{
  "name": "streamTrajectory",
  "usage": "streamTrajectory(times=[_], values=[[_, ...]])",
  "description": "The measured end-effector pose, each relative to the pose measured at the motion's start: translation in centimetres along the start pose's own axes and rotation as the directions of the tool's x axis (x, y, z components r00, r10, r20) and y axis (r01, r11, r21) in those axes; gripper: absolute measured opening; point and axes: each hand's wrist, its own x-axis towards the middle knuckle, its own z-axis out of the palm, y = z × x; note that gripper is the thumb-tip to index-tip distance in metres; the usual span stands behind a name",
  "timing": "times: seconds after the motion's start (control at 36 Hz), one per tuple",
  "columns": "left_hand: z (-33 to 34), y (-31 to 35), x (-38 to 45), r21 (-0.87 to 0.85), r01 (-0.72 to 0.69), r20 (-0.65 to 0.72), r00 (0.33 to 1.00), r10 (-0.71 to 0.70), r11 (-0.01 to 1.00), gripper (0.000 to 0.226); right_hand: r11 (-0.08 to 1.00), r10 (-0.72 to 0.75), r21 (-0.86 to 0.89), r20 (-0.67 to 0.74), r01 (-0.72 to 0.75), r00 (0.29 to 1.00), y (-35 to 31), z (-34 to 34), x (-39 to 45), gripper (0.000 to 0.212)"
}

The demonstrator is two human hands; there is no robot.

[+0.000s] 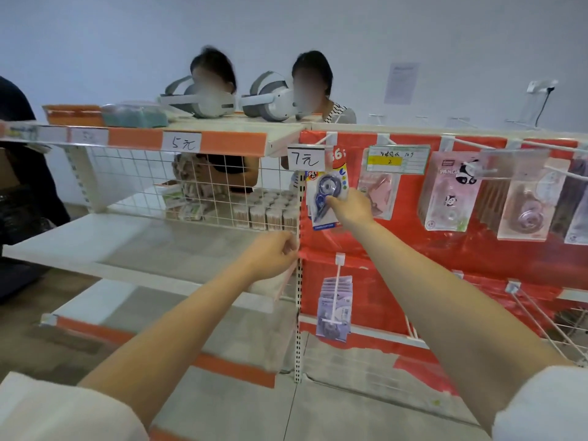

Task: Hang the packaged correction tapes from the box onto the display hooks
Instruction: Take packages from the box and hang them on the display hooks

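A blue packaged correction tape (pixel 324 189) hangs under the "7元" price tag (pixel 305 158) on the top-left display hook (pixel 327 138) of the red panel. My right hand (pixel 350 206) pinches the package at its right edge. My left hand (pixel 275 254) is lower down by the white slotted upright, fingers curled round a thin pale strip at the shelf's corner. More correction tape packs hang on a lower hook (pixel 335 308). The box is out of view.
Pink panda packs (pixel 451 192) and other pink packs (pixel 525 208) hang on hooks to the right. A white wire-backed shelf (pixel 127 246) stands left, with small bottles behind the grid. Two people stand behind the shelving, two headsets (pixel 270 97) on top.
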Motion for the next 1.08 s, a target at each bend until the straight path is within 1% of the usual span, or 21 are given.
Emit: streamTrajectory(times=[0.06, 0.11, 0.17, 0.28, 0.39, 0.44, 0.5, 0.61, 0.72, 0.78, 0.86, 0.92, 0.97, 1.08], values=[[-0.5, -0.3, 0.0, 0.037, -0.005, -0.008, 1.0, 0.006, 0.999, 0.017, 0.999, -0.003, -0.053, 0.003, 0.003, 1.0, -0.3, 0.0, 0.8, 0.027], [-0.7, -0.7, 0.0, 0.079, -0.003, -0.014, 1.0, 0.004, 0.997, 0.015, 0.998, 0.012, -0.067, 0.001, -0.012, 1.0, -0.4, 0.0, 1.1, 0.021], [-0.7, -1.1, 0.1, 0.092, -0.003, -0.013, 1.0, 0.005, 0.996, 0.014, 0.997, 0.031, -0.067, 0.011, -0.03, 0.999, -0.1, 0.1, 0.8, 0.021], [0.4, -0.9, 0.5, 0.086, -0.015, 0.019, 1.0, 0.014, 0.996, 0.014, 0.998, 0.055, 0.009, 0.093, -0.056, 0.994, 1.5, 0.4, -0.2, 0.021], [2.5, 0.8, 1.4, 0.063, -0.047, 0.073, 0.996, 0.043, 0.997, 0.007, 1.0, 0.021, -0.016, 0.182, -0.019, 0.983, 3.1, -1.2, -2.3, 0.017], [4.2, 2.0, 1.9, 0.072, -0.085, 0.1, 0.992, 0.078, 0.994, 0.006, 0.993, -0.004, -0.117, 0.221, 0.03, 0.975, 4.6, -2.5, -3.3, 0.024], [5.9, 3.5, 2.4, 0.083, -0.136, 0.126, 0.984, 0.125, 0.987, 0.008, 0.969, 0.003, -0.242, 0.243, 0.058, 0.97, 6.3, -4.1, -4.2, 0.031], [9.3, 7.7, 3.3, 0.053, -0.279, 0.205, 0.943, 0.263, 0.959, 0.013, 0.928, 0.047, -0.372, 0.22, 0.039, 0.974, 10.5, -7.5, -6.8, 0.033], [13.5, 12.5, 4.3, 0.006, -0.399, 0.295, 0.877, 0.38, 0.917, 0.015, 0.901, 0.134, -0.43, 0.16, -0.053, 0.978, 15.1, -11.4, -10.3, 0.032], [16.0, 15.3, 4.5, -0.023, -0.449, 0.342, 0.836, 0.429, 0.893, 0.015, 0.879, 0.207, -0.461, 0.131, -0.126, 0.969, 17.5, -13.6, -12.3, 0.033], [19.9, 19.9, 4.0, -0.072, -0.537, 0.398, 0.757, 0.518, 0.841, 0.012, 0.84, 0.326, -0.477, 0.065, -0.257, 0.943, 21.4, -17.0, -15.8, 0.03], [22.6, 22.7, 3.4, -0.117, -0.588, 0.444, 0.69, 0.572, 0.8, 0.007, 0.815, 0.407, -0.456, 0.012, -0.357, 0.913, 23.8, -19.0, -18.4, 0.03], [25.4, 25.3, 2.6, -0.176, -0.632, 0.493, 0.606, 0.624, 0.754, 0.01, 0.786, 0.487, -0.422, -0.026, -0.452, 0.873, 26.3, -20.6, -21.1, 0.033], [30.4, 30.0, -0.2, -0.285, -0.69, 0.553, 0.448, 0.702, 0.665, 0.016, 0.718, 0.609, -0.369, -0.076, -0.59, 0.789, 31.4, -23.0, -26.2, 0.026]])
